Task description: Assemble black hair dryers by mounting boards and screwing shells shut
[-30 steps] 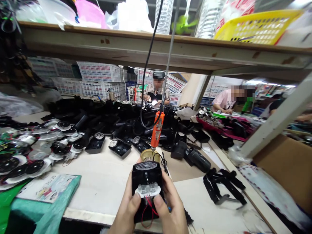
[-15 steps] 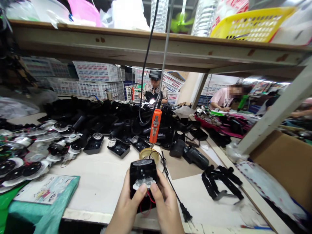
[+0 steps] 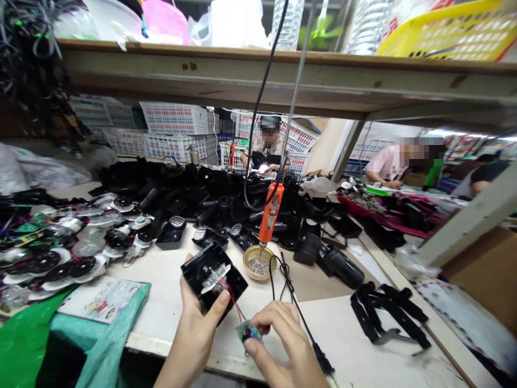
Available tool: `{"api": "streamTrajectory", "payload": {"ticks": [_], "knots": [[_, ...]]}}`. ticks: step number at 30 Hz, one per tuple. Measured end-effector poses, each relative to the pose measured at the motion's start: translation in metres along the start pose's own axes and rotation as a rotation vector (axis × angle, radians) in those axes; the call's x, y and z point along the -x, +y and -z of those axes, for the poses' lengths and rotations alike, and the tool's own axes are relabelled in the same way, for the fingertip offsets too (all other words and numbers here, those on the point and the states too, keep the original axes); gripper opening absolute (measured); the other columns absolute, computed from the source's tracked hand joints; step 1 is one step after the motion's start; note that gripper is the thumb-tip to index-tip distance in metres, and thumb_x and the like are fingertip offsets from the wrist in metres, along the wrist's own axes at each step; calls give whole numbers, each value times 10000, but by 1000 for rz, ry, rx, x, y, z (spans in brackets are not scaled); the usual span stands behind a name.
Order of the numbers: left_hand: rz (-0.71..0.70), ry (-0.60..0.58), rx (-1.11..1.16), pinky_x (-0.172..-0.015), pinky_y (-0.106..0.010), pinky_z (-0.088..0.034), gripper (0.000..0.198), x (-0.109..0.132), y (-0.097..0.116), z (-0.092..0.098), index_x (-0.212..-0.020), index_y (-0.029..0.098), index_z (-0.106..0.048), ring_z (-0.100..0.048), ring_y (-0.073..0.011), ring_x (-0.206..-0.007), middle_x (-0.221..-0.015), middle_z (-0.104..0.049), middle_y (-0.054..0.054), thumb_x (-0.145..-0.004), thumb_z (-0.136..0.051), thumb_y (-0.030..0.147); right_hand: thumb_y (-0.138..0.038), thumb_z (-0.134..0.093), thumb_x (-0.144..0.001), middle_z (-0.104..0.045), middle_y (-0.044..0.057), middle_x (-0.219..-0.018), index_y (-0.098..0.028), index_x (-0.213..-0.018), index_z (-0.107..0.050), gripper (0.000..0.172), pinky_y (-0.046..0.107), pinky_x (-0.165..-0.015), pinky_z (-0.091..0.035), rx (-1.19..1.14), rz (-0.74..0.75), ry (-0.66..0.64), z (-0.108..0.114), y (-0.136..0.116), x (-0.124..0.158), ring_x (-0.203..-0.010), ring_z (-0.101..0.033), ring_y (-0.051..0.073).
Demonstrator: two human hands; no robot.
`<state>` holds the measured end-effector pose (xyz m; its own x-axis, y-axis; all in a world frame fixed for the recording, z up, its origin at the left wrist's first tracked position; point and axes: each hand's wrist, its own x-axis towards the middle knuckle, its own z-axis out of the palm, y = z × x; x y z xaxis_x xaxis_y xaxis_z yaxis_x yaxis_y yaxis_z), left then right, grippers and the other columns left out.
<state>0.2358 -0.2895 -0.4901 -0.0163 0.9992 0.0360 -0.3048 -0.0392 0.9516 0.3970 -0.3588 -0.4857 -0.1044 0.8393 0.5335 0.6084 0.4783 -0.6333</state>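
Observation:
My left hand is closed round a black plastic housing, which is tilted with its open inside toward me. A clear plastic piece sits within it, and red and dark wires run out from there. These wires lead to a small circuit board, pinched between the thumb and fingers of my right hand. Just beyond my hands stands a brass-coloured bowl of small screws. Over the bowl hangs an orange electric screwdriver, its tip close to the screws.
Black housings and black handle-like parts lie across the bench. Round motor parts crowd the left side. A black power cord lies right of my hands, near black brackets. A shelf spans overhead; two people sit beyond.
Both hands held the housing earlier. Now my right hand is off it, lower right, with the circuit board drawn out on its wires. My left hand has tilted the housing. The view has shifted left.

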Motion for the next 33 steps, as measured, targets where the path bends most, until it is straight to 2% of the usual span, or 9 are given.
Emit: {"api": "streamTrajectory", "payload": {"ticks": [2, 5, 10, 14, 17, 21, 25, 29, 33], "knots": [[-34, 8, -29, -1228, -462, -311, 1050, 0, 1, 2, -1602, 356, -149, -436, -318, -1470, -1605, -443, -119, -799, -799, 548, -238, -597, -1019, -648, -16, -911, -254, -1009, -603, 21, 316, -842, -436, -23, 15, -105, 13, -5, -5, -875, -599, 189], [-66, -8, -51, -1247, -434, -279, 1011, -1, 4, 4, -1608, 342, -181, -348, -315, -1525, -1640, -399, -110, -821, -786, 532, -133, -595, -1002, -651, -6, -946, -273, -1096, -648, 177, 312, -852, -433, 69, 82, -161, 25, -13, -13, -891, -595, 184], [67, -92, 75, -1183, -430, -403, 1025, 1, 9, 4, -1613, 442, -110, -414, -323, -1490, -1657, -382, -67, -842, -784, 490, -13, -418, -1014, -647, 50, -987, -243, -1145, -702, 388, 344, -848, -369, 373, 277, 117, 11, -18, -25, -877, -584, 181], [110, -135, 101, -1207, -439, -366, 1041, 6, 12, 4, -1614, 462, -49, -402, -307, -1496, -1629, -421, -57, -865, -773, 471, -114, -435, -1083, -696, 40, -989, -217, -1119, -709, 295, 325, -846, -337, 475, 403, 157, 2, -19, -36, -873, -624, 152], [97, -121, 112, -1239, -432, -304, 1021, 8, 11, 5, -1617, 461, -60, -384, -293, -1507, -1615, -443, -47, -881, -767, 444, -145, -394, -1111, -705, 32, -949, -184, -1058, -713, 325, 311, -816, -324, 491, 474, 146, 4, -19, -41, -840, -641, 129], [161, -185, 289, -1231, -410, -317, 903, 9, 10, 6, -1606, 469, -179, -371, -266, -1514, -1633, -439, -7, -901, -734, 361, -116, -425, -1101, -732, 36, -981, -163, -1103, -719, 297, 318, -806, -327, 484, 535, 132, 3, -13, -42, -845, -655, 127], [219, -218, 486, -1252, -436, -283, 760, 11, 13, 6, -1595, 434, -269, -373, -259, -1512, -1617, -470, 5, -937, -651, 442, -130, -430, -1105, -745, 18, -1003, -192, -1092, -720, 297, 311, -794, -337, 449, 541, 94, 5, -4, -43, -845, -650, 115], [218, -238, 399, -1242, -454, -306, 815, 12, 15, 7, -1607, 448, -221, -395, -279, -1499, -1636, -441, -22, -938, -686, 454, -130, -488, -1091, -733, 10, -957, -198, -1099, -725, 246, 300, -782, -343, 403, 599, 131, 11, -1, -46, -785, -623, 101], [235, -275, 342, -1231, -480, -325, 848, 12, 10, 9, -1621, 415, -199, -362, -314, -1515, -1654, -406, -60, -928, -673, 532, -163, -434, -1109, -694, 29, -959, -208, -1093, -732, 302, 300, -777, -351, 326, 579, 154, 14, -2, -47, -850, -607, 129]]}}
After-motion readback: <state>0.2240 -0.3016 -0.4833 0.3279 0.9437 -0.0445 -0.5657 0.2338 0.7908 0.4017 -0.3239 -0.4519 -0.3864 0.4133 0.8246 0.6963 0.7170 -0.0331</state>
